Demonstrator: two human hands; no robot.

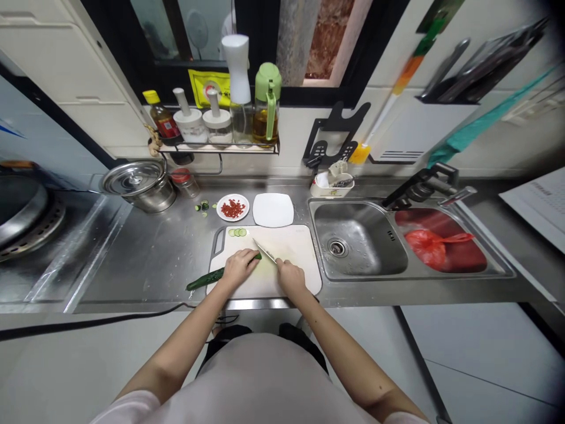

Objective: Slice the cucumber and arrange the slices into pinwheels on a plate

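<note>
Metal surface (128, 253) spreads beneath both my hands and out to either side of them. Its sink (371, 247) lies to the right of my right hand (291, 278). Directly under both hands is the white cutting board (304, 247). Well off to the left, beyond my left hand (239, 266), stands the lidded pot (156, 197). Ahead, between my hands and past the board, sits a bare white dish (273, 210); left of it, ahead of my left hand, is a round plate (219, 207) with chopped red pieces (232, 208). My left hand, fingers bent, grips the cucumber (205, 280), whose long end sticks out leftward over the board's edge. My right hand is closed around the knife (265, 250), its blade slanting forward and left beside my left fingertips; whether it touches the cucumber I can't quite tell. Pale slices (237, 232) rest on the board ahead of my left hand, and small green scraps (203, 206) lie farther ahead and left.
</note>
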